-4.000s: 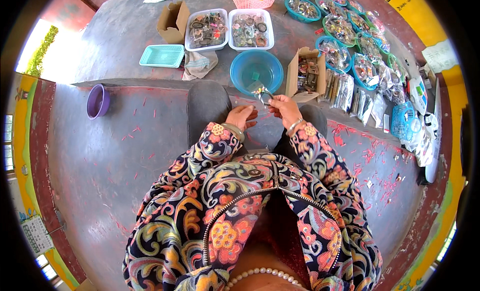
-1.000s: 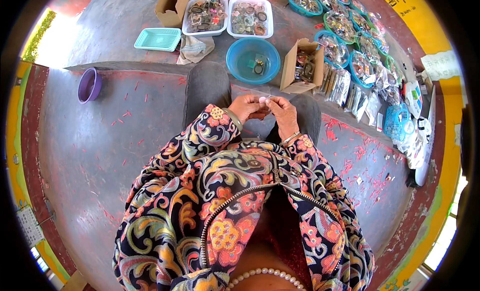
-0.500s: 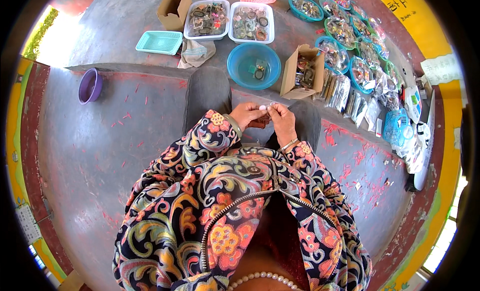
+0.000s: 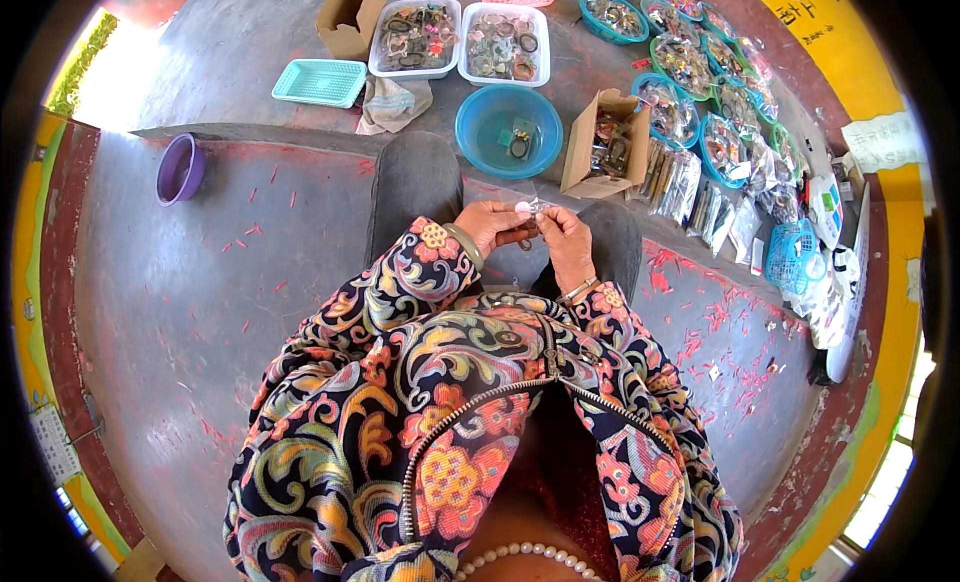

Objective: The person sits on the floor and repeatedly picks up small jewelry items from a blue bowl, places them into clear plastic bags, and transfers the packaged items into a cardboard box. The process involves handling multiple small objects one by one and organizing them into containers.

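Note:
My left hand (image 4: pixel 492 225) and my right hand (image 4: pixel 566 232) meet over my lap, between my knees. Together they pinch a small clear plastic bag (image 4: pixel 528 208) with a small dark metal piece inside it. Both sleeves are of a bright flowered jacket, with a bangle on each wrist. Just beyond my hands sits a blue plastic bowl (image 4: pixel 490 147) with a few small metal items in it.
An open cardboard box (image 4: pixel 585 142) of trinkets stands right of the bowl. Two white trays (image 4: pixel 455 72), a teal basket (image 4: pixel 320 82), a rag (image 4: pixel 392 102), several blue baskets (image 4: pixel 690 72) and packets lie farther out. A purple cup (image 4: pixel 180 169) sits far left.
Four seconds ago my hands were stretched out near the blue bowl; they have since drawn back to my lap and stay together on the small bag.

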`<act>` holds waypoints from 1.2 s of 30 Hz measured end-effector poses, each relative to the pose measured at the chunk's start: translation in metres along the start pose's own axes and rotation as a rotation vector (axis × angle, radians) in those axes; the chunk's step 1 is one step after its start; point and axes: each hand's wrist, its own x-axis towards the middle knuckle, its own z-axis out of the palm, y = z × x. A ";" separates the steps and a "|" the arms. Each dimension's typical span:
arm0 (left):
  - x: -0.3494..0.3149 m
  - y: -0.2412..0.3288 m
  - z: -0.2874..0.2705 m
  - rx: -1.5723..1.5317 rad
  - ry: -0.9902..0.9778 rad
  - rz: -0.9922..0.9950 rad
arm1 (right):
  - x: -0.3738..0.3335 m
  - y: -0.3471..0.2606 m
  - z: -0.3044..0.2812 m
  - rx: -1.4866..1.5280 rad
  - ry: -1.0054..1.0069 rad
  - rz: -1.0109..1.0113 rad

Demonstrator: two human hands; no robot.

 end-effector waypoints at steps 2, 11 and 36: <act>0.001 -0.002 -0.001 -0.010 0.015 0.020 | 0.002 -0.004 -0.001 -0.169 0.030 -0.059; 0.000 -0.002 0.002 0.076 0.049 -0.073 | -0.006 -0.042 -0.004 -1.150 -0.010 -0.978; -0.003 0.002 -0.001 -0.118 -0.112 0.046 | 0.000 -0.015 -0.012 0.500 0.046 0.266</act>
